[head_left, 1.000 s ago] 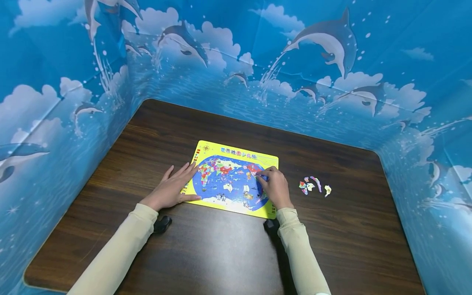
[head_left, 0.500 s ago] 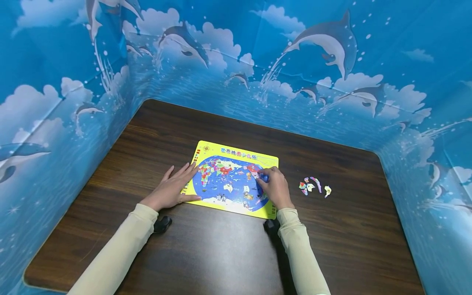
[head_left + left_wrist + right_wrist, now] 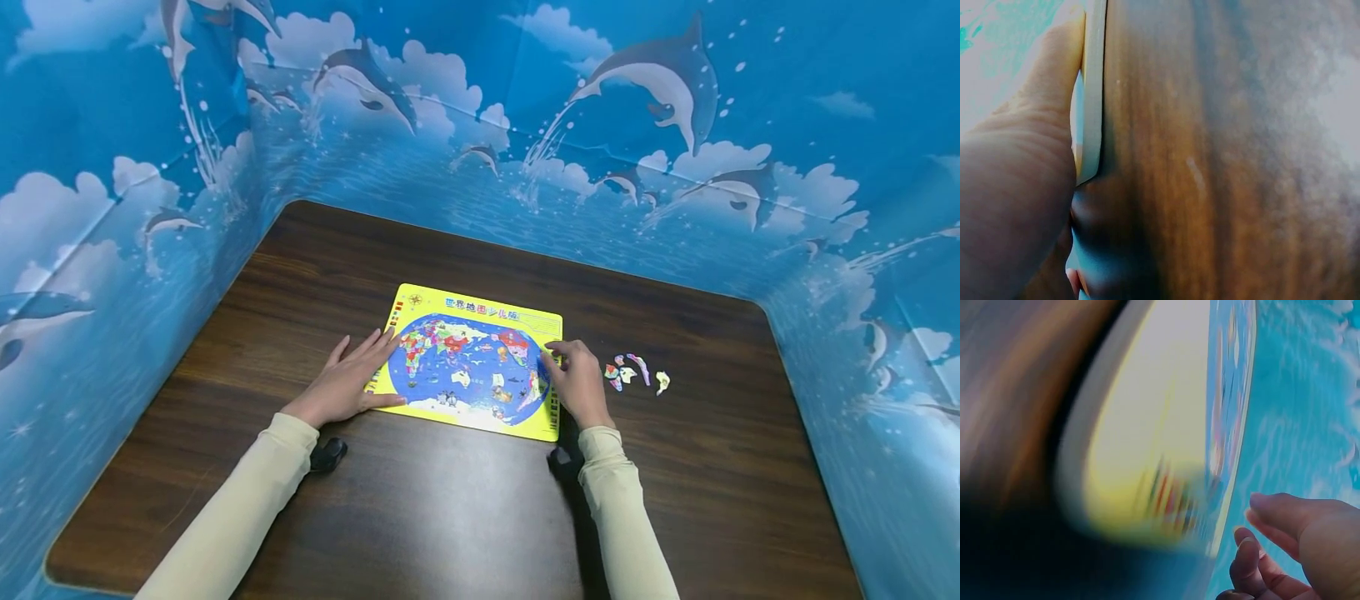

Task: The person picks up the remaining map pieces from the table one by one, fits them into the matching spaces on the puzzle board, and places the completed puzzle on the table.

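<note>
1. Your right hand [image 3: 581, 383] has moved a little to the right since the earlier frame; a red part of the map, then partly behind the fingers, now shows more fully.
2. Your board [image 3: 480, 371] lies flat near the middle of the table [image 3: 465, 508], slightly turned. It has a yellow border and a blue world map, with bright lands and Chinese title along the far edge.
3. Your left hand [image 3: 341, 387] rests on the left side of the board, released and with fingers spread; the thumb lies along the near edge, and the left wrist view shows it close at this edge.
4. Your right hand is over the right side of the board, released, with fingers loosely bent. In the right wrist view you see the thumb and fingers apart from each other; whether a fingertip touches the board, I cannot tell.
5. To the right of this hand, you have small coloured pieces [image 3: 627, 376] on the table, most in one group and a pale one just beside.
6. Both your sleeves [image 3: 240, 508] are pale and reach to the wrists.
7. Around the table you have a blue cloth [image 3: 450, 200] with dolphins and clouds.
</note>
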### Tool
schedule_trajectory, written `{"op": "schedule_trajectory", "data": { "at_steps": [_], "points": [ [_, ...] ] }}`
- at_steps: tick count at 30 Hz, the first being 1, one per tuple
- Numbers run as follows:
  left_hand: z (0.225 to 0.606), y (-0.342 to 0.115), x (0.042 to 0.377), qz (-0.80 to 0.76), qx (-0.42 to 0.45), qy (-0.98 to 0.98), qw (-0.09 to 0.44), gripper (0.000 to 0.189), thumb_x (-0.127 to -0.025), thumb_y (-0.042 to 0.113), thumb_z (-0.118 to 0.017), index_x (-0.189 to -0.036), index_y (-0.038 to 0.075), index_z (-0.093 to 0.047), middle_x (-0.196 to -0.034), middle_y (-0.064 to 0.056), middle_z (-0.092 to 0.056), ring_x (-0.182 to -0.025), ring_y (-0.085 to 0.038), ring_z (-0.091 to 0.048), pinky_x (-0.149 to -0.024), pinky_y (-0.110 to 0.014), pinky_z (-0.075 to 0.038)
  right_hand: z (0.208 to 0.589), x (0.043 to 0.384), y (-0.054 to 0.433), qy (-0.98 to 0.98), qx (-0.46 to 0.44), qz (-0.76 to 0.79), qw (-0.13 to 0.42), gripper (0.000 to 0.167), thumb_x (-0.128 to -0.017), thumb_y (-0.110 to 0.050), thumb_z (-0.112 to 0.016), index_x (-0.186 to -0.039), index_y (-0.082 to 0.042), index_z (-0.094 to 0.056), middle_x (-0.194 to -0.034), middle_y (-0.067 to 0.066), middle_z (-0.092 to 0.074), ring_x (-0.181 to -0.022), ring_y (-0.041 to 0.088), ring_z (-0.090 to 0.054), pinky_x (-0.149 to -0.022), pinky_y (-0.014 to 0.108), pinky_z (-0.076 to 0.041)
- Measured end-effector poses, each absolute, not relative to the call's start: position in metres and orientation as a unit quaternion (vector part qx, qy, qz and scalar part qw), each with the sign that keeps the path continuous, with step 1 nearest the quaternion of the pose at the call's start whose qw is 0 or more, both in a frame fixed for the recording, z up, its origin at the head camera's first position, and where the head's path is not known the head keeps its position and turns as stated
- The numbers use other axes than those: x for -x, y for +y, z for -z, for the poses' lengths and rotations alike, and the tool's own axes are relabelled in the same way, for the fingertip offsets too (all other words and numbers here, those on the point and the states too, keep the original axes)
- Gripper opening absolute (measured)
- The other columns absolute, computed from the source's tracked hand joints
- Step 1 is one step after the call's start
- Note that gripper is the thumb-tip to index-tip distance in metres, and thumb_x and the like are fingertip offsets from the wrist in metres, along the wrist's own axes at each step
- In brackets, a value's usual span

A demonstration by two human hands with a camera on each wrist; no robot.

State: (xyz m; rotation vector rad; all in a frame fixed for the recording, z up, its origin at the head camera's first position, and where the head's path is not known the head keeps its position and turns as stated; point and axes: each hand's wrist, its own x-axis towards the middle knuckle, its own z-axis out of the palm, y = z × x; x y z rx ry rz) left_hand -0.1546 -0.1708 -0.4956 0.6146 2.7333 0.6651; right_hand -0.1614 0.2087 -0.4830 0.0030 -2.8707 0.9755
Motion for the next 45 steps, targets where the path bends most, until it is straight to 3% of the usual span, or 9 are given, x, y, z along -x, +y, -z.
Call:
{"op": "schedule_trajectory", "data": {
  "at_steps": [11,18,26,37,45],
  "points": [
    [0.497,-0.178,0.155,-0.225,-0.205,0.944,0.129,0.107,-0.088,0.062,-0.073,-0.165,0.007,-0.023,-0.171,-0.015,-0.017,-0.159,-0.036,-0.01,-0.123,-0.064,0.005,0.484,0.165,0.3,-0.935,0.14,-0.298,0.129,0.021,-0.094,-0.003,-0.069,-0.111,0.006,-0.075,-0.103,0.027,-0.072,-0.097,0.045,-0.067,-0.084,0.058,-0.05],
    [0.498,-0.177,0.154,-0.224,-0.206,0.943,0.133,0.107,-0.087,0.061,-0.074,-0.164,0.007,-0.025,-0.171,-0.015,-0.018,-0.158,-0.037,-0.011,-0.123,-0.065,0.004,0.489,0.16,0.327,-0.946,0.18,-0.26,0.074,0.026,-0.096,-0.013,-0.072,-0.112,0.007,-0.074,-0.109,0.029,-0.072,-0.107,0.051,-0.065,-0.09,0.064,-0.049],
    [0.5,-0.175,0.154,-0.226,-0.211,0.942,0.131,0.106,-0.088,0.06,-0.075,-0.165,0.006,-0.024,-0.172,-0.014,-0.016,-0.159,-0.037,-0.011,-0.123,-0.064,0.004,0.487,0.161,0.33,-0.935,0.2,-0.282,0.074,0.018,-0.097,-0.01,-0.07,-0.102,0.007,-0.074,-0.104,0.028,-0.072,-0.103,0.05,-0.064,-0.092,0.062,-0.047],
    [0.5,-0.173,0.155,-0.226,-0.207,0.943,0.129,0.107,-0.087,0.062,-0.074,-0.165,0.007,-0.024,-0.171,-0.014,-0.017,-0.159,-0.037,-0.011,-0.123,-0.064,0.004,0.482,0.16,0.334,-0.926,0.213,-0.306,0.062,0.016,-0.096,-0.008,-0.069,-0.1,0.007,-0.071,-0.102,0.027,-0.072,-0.101,0.047,-0.063,-0.093,0.059,-0.046],
    [0.498,-0.171,0.155,-0.226,-0.208,0.943,0.132,0.107,-0.088,0.061,-0.074,-0.165,0.007,-0.024,-0.172,-0.015,-0.016,-0.158,-0.037,-0.011,-0.123,-0.064,0.005,0.477,0.16,0.337,-0.933,0.199,-0.299,0.005,0.018,-0.097,-0.006,-0.065,-0.103,0.01,-0.069,-0.101,0.028,-0.069,-0.097,0.043,-0.061,-0.091,0.056,-0.047]
  ]
}}
